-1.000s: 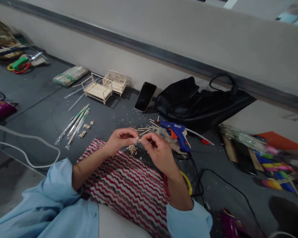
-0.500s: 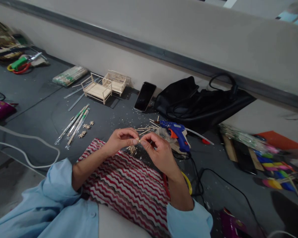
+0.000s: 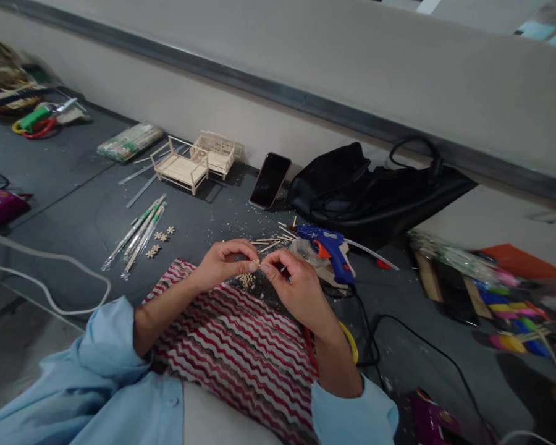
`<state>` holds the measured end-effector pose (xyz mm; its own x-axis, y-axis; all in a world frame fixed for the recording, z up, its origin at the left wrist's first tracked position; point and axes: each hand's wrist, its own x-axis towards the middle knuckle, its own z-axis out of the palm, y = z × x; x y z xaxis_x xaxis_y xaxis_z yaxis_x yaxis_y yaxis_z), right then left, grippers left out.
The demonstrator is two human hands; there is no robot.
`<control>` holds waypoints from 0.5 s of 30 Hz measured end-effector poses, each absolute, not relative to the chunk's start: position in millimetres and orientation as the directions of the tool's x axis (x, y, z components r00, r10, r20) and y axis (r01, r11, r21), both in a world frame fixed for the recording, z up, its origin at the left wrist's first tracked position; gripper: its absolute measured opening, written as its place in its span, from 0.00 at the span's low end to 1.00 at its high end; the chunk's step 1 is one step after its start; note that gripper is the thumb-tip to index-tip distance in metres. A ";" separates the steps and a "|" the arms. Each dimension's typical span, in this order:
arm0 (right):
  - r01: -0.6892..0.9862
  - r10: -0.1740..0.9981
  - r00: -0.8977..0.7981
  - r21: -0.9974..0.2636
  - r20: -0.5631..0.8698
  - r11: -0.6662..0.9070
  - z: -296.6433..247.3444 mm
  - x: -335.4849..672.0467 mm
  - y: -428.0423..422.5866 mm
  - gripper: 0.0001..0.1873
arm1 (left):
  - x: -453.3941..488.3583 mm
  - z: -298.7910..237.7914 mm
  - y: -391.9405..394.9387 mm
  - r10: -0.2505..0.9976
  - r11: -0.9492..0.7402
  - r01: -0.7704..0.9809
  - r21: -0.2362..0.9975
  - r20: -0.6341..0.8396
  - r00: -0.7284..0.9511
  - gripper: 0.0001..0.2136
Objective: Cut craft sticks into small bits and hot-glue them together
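My left hand (image 3: pixel 225 262) and my right hand (image 3: pixel 293 287) meet fingertip to fingertip above a red and white zigzag cloth (image 3: pixel 241 349). Both pinch a tiny pale wooden piece (image 3: pixel 258 264) between thumb and forefinger. Just below the fingers a small heap of wooden bits (image 3: pixel 247 281) lies at the cloth's far edge. Loose thin sticks (image 3: pixel 271 241) are scattered beyond my hands. A blue glue gun (image 3: pixel 327 242) rests to the right of them, its cable running toward me.
Two small stick-built benches (image 3: pixel 192 162) stand near the wall, with a black phone (image 3: pixel 269 180) and a black bag (image 3: pixel 375 188) to their right. Packed sticks (image 3: pixel 139 233), wooden flowers (image 3: pixel 160 242), a white cable (image 3: pixel 50 278) and coloured craft supplies (image 3: pixel 505 296) lie around.
My hands have stayed together on the small piece, with the right hand's fingers shifting slightly toward the left. Nothing else has moved.
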<state>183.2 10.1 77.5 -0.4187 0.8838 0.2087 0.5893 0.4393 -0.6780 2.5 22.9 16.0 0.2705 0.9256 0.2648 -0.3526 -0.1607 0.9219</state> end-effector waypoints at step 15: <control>0.537 0.915 -0.351 -0.758 0.198 0.369 82.5 181.9 10.4 0.09 | 5.9 12.9 22.5 0.964 -0.017 -0.453 0.891 0.135 0.230 0.07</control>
<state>181.9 10.4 82.5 -0.3508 0.9154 0.1975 0.5372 0.3695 -0.7582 5.9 22.5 12.9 0.2299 0.9638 0.1352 -0.4532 -0.0169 0.8913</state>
